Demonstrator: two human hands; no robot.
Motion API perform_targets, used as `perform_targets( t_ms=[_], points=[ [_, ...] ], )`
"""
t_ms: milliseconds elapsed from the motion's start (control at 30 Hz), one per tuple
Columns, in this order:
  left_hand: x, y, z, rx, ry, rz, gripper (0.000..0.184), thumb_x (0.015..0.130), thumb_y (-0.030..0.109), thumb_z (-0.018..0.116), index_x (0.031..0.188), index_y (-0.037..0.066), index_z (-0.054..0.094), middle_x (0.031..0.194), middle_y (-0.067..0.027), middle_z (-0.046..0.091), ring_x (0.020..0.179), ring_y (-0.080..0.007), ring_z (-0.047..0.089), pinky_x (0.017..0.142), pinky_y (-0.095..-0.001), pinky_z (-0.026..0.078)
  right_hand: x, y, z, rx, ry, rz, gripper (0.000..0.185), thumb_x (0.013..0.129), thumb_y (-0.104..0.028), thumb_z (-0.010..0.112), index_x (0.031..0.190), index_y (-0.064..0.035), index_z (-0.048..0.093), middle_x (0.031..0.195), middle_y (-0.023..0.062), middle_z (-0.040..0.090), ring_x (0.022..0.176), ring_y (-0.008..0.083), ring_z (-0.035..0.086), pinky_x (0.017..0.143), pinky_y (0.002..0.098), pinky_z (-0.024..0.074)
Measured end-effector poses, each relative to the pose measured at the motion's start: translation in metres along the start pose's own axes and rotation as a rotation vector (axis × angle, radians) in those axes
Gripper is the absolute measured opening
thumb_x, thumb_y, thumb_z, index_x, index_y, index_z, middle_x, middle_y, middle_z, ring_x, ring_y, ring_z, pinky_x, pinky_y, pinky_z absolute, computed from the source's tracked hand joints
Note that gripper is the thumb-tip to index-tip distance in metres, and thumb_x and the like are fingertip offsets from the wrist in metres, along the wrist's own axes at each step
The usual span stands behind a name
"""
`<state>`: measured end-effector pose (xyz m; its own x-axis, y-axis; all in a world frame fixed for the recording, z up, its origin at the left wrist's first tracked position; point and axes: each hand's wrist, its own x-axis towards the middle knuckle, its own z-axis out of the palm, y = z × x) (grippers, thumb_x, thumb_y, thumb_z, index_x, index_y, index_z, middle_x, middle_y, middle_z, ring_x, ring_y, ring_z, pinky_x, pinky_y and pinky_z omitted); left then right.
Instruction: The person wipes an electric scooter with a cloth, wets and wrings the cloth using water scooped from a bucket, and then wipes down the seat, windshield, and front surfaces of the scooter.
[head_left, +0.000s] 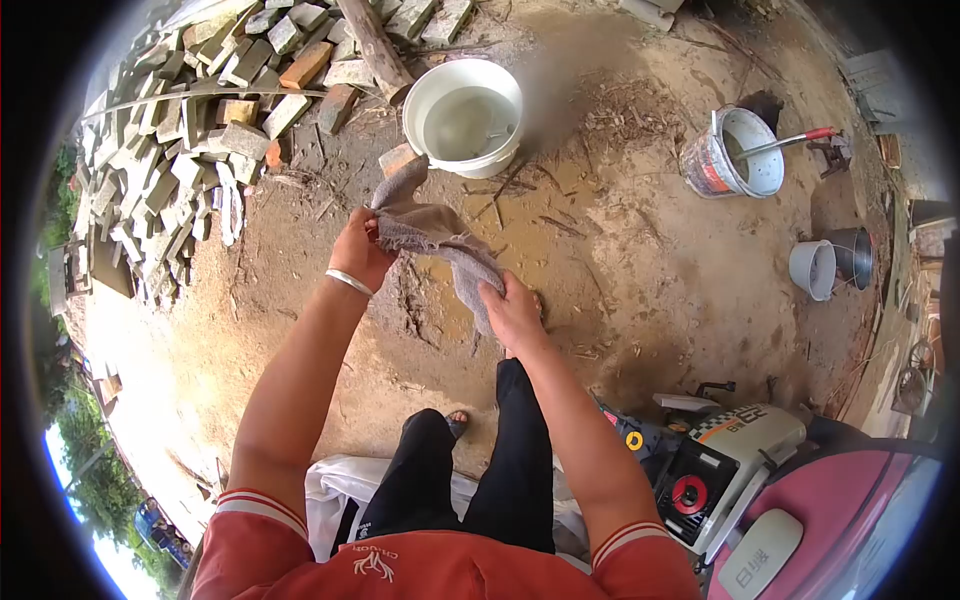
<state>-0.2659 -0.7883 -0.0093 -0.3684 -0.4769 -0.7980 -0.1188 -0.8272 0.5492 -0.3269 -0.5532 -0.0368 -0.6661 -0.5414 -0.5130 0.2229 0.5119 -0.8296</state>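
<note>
A grey, worn cloth (440, 232) hangs between my two hands over the wet ground. My left hand (362, 250) is closed on its left part, and a bunched end sticks up above the fist. Lower and to the right, my right hand (512, 308) grips the other part, with the thumb on top and some fingers hidden behind. Just beyond the cloth stands a white bucket (412, 118) with cloudy water in it. The bunched end of the cloth comes close to the bucket's rim; whether they touch I cannot tell.
A heap of bricks (165, 150) fills the far left, with a wooden log (375, 45) beside it. At the right stand a stained bucket (705, 168) holding a red-handled tool (790, 142), and a small pail (811, 270). An engine-like machine (735, 450) sits near my right arm.
</note>
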Motion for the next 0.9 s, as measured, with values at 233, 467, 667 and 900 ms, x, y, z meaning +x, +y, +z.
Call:
perform_targets(
  t_ms=[233,467,667,900],
  points=[
    [0.035,0.014,0.037,-0.008,0.051,-0.074,0.023,0.090,0.027,0.053,0.098,0.006,0.060,0.094,-0.0064,0.065,0.087,-0.0196,0.061,0.078,-0.0358,0.047,0.061,-0.054,-0.010,-0.033,0.034,-0.028,0.030,0.088,-0.021,0.060,0.104,0.0028,0.055,0.089,0.0211,0.065,0.084,0.0321,0.065,0.076,0.0393,0.0486],
    [0.080,-0.014,-0.011,-0.239,-0.428,-0.632,0.036,0.097,0.031,0.045,0.120,0.006,0.056,0.116,-0.0118,0.062,0.103,-0.0261,0.061,0.091,-0.0398,0.049,0.099,-0.102,0.060,-0.331,-0.160,-0.198,0.037,0.078,-0.023,0.068,0.103,0.0001,0.054,0.088,0.0248,0.063,0.081,0.0431,0.062,0.072,0.0480,0.0501],
    [0.137,0.037,-0.049,-0.154,-0.179,-0.418,0.031,0.089,0.011,0.053,0.119,0.004,0.052,0.109,-0.0118,0.063,0.096,-0.0274,0.064,0.089,-0.0440,0.051,0.206,-0.116,0.063,0.185,-0.024,0.121,0.028,0.090,-0.026,0.059,0.102,-0.0005,0.061,0.097,0.0184,0.066,0.086,0.0249,0.066,0.073,0.0345,0.0530],
    [0.205,0.082,-0.133,-0.010,-0.069,-0.388,0.042,0.084,0.001,0.055,0.125,0.006,0.048,0.116,-0.0108,0.061,0.101,-0.0253,0.063,0.085,-0.0396,0.054,0.357,-0.026,0.076,-0.472,0.039,0.176,0.031,0.088,-0.020,0.059,0.114,-0.0027,0.058,0.100,0.0109,0.066,0.086,0.0290,0.062,0.085,0.0402,0.0488]
  ],
)
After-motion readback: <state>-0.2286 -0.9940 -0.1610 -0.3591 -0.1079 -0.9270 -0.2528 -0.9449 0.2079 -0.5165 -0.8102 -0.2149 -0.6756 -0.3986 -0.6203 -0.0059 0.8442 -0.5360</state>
